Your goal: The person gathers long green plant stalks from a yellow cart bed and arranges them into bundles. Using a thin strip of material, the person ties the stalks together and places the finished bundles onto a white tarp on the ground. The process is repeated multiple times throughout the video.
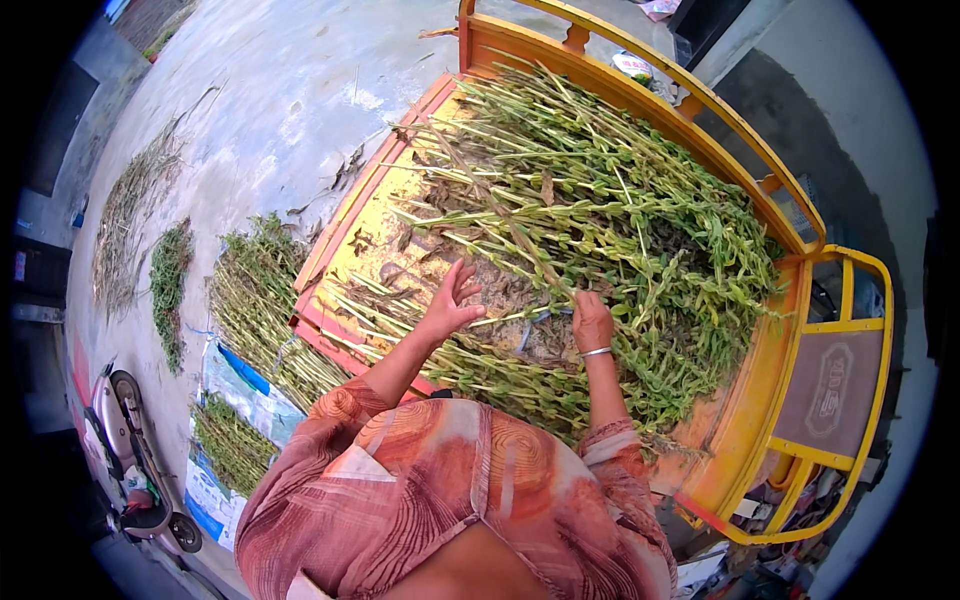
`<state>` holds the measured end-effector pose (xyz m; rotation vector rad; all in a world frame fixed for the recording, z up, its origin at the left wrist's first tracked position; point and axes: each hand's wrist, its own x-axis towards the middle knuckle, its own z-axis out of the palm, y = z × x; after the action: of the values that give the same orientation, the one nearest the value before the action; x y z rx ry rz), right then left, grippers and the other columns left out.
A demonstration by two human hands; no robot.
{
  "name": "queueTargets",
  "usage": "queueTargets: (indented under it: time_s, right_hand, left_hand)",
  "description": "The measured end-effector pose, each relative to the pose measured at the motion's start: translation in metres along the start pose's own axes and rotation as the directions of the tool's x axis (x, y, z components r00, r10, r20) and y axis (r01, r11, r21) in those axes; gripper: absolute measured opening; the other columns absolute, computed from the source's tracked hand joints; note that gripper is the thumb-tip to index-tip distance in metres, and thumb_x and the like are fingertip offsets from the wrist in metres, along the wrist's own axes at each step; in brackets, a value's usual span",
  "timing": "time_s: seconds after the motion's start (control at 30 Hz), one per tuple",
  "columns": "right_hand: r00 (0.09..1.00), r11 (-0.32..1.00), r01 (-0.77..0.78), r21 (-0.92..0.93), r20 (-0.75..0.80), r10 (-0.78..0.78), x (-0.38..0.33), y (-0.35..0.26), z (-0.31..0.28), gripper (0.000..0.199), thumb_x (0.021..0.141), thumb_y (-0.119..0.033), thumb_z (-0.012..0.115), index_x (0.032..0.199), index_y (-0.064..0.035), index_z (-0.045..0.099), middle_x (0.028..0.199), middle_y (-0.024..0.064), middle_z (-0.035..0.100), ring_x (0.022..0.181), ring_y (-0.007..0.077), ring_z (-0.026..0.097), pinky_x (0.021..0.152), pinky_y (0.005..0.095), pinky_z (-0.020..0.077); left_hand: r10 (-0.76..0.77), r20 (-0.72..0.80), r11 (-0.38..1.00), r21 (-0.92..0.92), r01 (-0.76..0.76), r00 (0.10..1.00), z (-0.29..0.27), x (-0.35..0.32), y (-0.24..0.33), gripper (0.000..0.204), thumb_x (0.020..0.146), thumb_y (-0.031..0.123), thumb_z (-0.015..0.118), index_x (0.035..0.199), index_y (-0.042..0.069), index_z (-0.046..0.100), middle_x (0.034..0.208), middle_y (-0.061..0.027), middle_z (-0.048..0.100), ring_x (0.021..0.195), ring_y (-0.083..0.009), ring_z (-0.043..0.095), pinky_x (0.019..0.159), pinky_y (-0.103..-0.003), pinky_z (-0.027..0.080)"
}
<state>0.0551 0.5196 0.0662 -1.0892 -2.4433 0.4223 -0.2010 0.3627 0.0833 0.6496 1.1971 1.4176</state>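
The heap of green stalks (600,220) lay across the yellow cart bed (385,235), filling its middle and right side and piled thickest toward the far right rail; the stalks were long, leafy and studded with pods, lying mostly crosswise. The right hand (592,322) was pressed down on the near part of the heap, its fingers curled together around a few stalks; a thin bracelet (597,351) sat on that wrist. The left hand (452,300) was held just above the stalks at the near left of the heap, its fingers spread apart and closed on nothing; whether the fingertips touched the stalks could not be told. Between the two hands the bed showed brown litter and loose dry leaves. Both forearms came from patterned reddish sleeves (450,490) at the near edge. The cart's orange and yellow rail (700,130) curved round the far and right sides. On the concrete ground (280,100) to the left lay further bundles of stalks (265,300), some on a printed sack (235,380); a scooter (135,460) stood at the near left.
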Motion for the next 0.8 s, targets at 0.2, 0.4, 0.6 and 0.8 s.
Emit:
queueTargets:
  time_s: [0.2,0.4,0.6,0.8]
  right_hand:
    - [0.997,0.997,-0.058,-0.046,0.05,0.06,-0.055,-0.01,0.002,0.012,0.082,-0.004,0.057,0.093,-0.0067,0.056,0.085,0.0141,0.055,0.079,0.0372,0.055,0.066,0.0436,0.0465]
    - [0.993,0.982,-0.037,0.185,0.12,0.015,-0.057,-0.018,-0.022,0.028,0.083,-0.004,0.058,0.111,-0.0073,0.057,0.097,0.0143,0.059,0.09,0.0354,0.058,0.074,0.0416,0.0487]
    - [0.994,0.978,-0.054,0.202,0.105,0.034,-0.088,0.005,-0.031,0.031,0.083,-0.001,0.053,0.111,-0.0108,0.061,0.115,0.0104,0.057,0.098,0.0339,0.057,0.082,0.0402,0.0489]
    - [0.988,0.986,-0.146,-0.077,0.041,0.15,-0.133,0.026,-0.035,0.038,0.077,0.006,0.054,0.111,-0.0094,0.061,0.127,0.0116,0.051,0.111,0.0343,0.05,0.089,0.0428,0.0469]
  left_hand:
    - [-0.234,-0.111,0.705,-0.704,0.09,0.966,0.023,0.08,0.007,0.101,0.075,0.053,0.069,0.148,0.018,0.009,0.152,-0.0152,0.014,0.133,-0.0288,0.03,0.098,-0.043,0.043]
    - [-0.05,-0.192,0.787,-0.611,-0.08,0.98,0.011,0.088,0.019,0.076,0.082,0.06,0.056,0.141,0.02,0.03,0.12,-0.0085,0.05,0.088,-0.0165,0.053,0.074,-0.029,0.05]
    - [-0.007,-0.026,0.741,-0.671,-0.013,1.0,0.029,0.062,0.021,0.07,0.081,0.058,0.061,0.135,0.018,0.041,0.116,-0.0078,0.053,0.095,-0.019,0.056,0.076,-0.032,0.05]
    - [0.136,0.07,0.822,-0.565,-0.073,0.988,0.033,0.055,0.04,0.054,0.076,0.045,0.073,0.119,0.017,0.053,0.124,-0.003,0.051,0.116,-0.0248,0.046,0.098,-0.046,0.039]
